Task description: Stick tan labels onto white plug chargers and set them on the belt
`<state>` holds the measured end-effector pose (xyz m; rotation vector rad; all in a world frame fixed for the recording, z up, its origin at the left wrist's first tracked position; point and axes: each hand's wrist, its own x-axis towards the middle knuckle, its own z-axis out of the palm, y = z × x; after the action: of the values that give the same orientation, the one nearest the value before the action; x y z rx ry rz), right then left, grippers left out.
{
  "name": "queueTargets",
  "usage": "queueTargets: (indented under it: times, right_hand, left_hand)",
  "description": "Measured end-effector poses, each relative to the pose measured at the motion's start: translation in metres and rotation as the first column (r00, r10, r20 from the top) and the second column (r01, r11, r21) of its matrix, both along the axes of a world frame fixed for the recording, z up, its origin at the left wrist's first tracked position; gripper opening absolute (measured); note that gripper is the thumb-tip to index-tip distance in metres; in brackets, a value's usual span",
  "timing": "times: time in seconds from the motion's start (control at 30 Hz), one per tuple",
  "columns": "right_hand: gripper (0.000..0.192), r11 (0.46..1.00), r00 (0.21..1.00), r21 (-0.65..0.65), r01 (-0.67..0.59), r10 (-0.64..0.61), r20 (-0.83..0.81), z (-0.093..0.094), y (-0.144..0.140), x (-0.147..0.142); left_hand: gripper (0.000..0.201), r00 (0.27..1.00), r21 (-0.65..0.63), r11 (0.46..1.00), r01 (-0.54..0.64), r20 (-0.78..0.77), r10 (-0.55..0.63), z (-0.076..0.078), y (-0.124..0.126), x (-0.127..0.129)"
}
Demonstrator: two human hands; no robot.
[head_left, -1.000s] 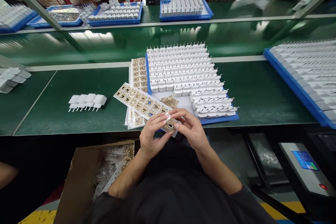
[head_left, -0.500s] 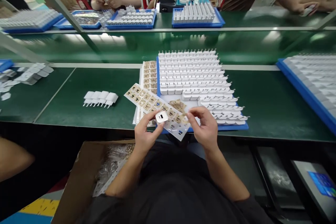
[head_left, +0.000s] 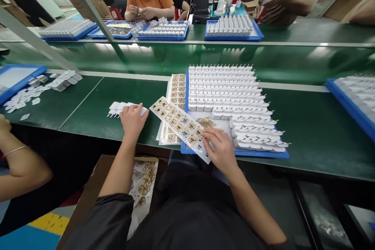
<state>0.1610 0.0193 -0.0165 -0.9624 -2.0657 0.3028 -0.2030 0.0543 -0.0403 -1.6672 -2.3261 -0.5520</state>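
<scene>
Nearest, at 6 o'clock below the bench edge: open cardboard box (head_left: 96, 187) with bagged tan parts, parked within arm's drop.

Right hand (head_left: 221, 150) at about 5 o'clock of the work area, palm down, fingers curled loosely onto the near end of the label sheet (head_left: 180, 125). Looks like a pinning or picking contact rather than a full grasp; I can't tell whether a sticker is pinched under the fingertips. The sheet lies diagonal, propped across the tray's near-left corner, probably so the labels sit right under that hand.

Left hand (head_left: 133, 119) out at 9 o'clock, fingers bent down over the right end of a short row of white chargers (head_left: 120, 108) on the green mat. It's touching the end unit; whether it grips it is hidden by the fingers.

Further sheets (head_left: 177, 90) lie stacked just left of the blue tray (head_left: 234, 155), spares at hand. Tray holds packed white plugs (head_left: 222, 86), upright at the back, tipped on their sides at the near right.

At 12 o'clock, across the conveyor (head_left: 187, 58): other workers' hands (head_left: 140, 11) over similar trays (head_left: 164, 31).
</scene>
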Motion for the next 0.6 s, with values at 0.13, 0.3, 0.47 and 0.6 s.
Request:
queueTargets:
  times: [0.13,0.3,0.47,0.6]
  right_hand:
    - [0.018,0.995,0.991,-0.034,-0.092,0.095,0.090,-0.004,-0.018,-0.002]
    - [0.020,0.989,0.991,-0.089,-0.121,0.126,0.053,-0.009,-0.033,0.006]
    - [0.022,0.983,0.987,-0.159,-0.093,0.112,0.114,-0.005,-0.022,0.018]
    - [0.020,0.979,0.989,-0.194,0.067,-0.040,0.140,-0.006,-0.004,0.025]
  left_hand:
    - [0.044,0.999,0.119,0.992,0.038,0.015,-0.040,0.006,-0.001,0.013]
    - [0.027,0.814,0.195,0.818,0.542,0.123,-0.568,0.021,-0.025,0.090]
    - [0.033,0.568,0.024,0.579,0.815,0.166,-0.806,0.019,-0.045,0.159]
    - [0.038,0.573,-0.028,0.578,0.815,0.183,-0.799,0.013,-0.048,0.165]
